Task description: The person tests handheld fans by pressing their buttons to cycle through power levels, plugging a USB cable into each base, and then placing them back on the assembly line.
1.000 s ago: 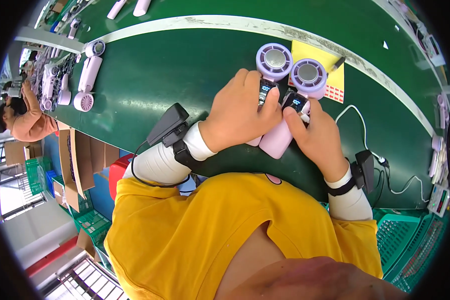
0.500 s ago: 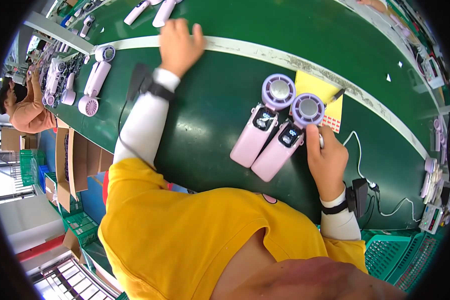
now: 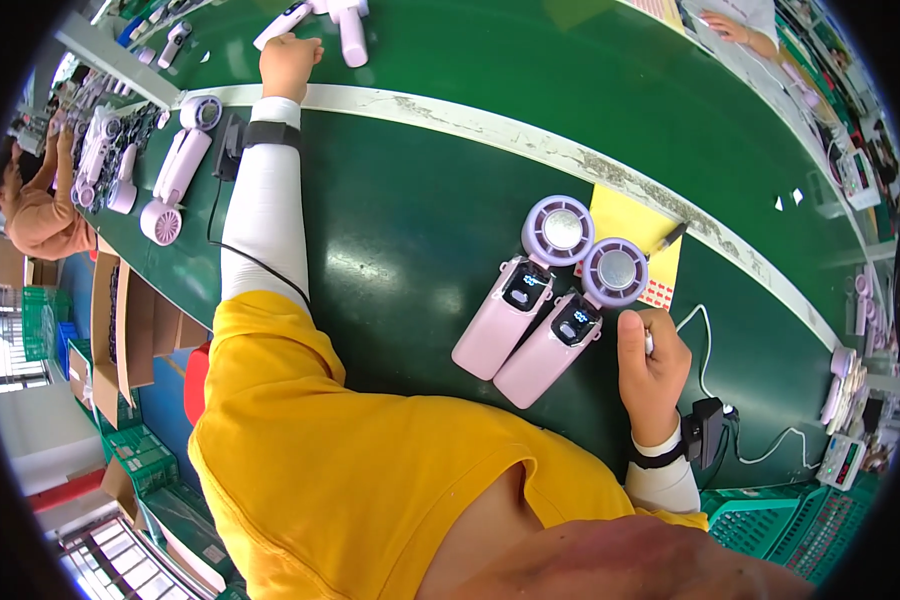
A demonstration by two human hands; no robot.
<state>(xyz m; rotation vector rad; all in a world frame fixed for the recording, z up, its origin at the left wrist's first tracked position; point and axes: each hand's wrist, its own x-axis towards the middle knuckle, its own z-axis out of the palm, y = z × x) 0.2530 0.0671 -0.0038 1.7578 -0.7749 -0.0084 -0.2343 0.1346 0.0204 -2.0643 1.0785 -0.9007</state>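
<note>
Stretched out to the far left, my left hand (image 3: 288, 68) has its fingers curled at the near end of a pale pink handheld fan (image 3: 283, 24) beyond the white strip. My right hand (image 3: 656, 368) is closed around the end of a white cable (image 3: 707, 350), whose tip shows beside the thumb. Just left of that hand, two pink handheld fans with purple round heads lie side by side, a left one (image 3: 500, 318) and a right one (image 3: 547, 348). Both have lit displays.
A yellow sheet (image 3: 610, 215) with red-printed labels and a black marker (image 3: 673, 236) lies behind the fans. Another folded fan (image 3: 178, 172) rests at left, near a cardboard box (image 3: 122, 330). Green baskets (image 3: 755, 522) stand at lower right. Co-workers appear at the left and far right.
My left hand has moved left and farther out to a fan across the strip, its fingers now curled. My right hand has drawn slightly away from the two fans, still holding the cable.
</note>
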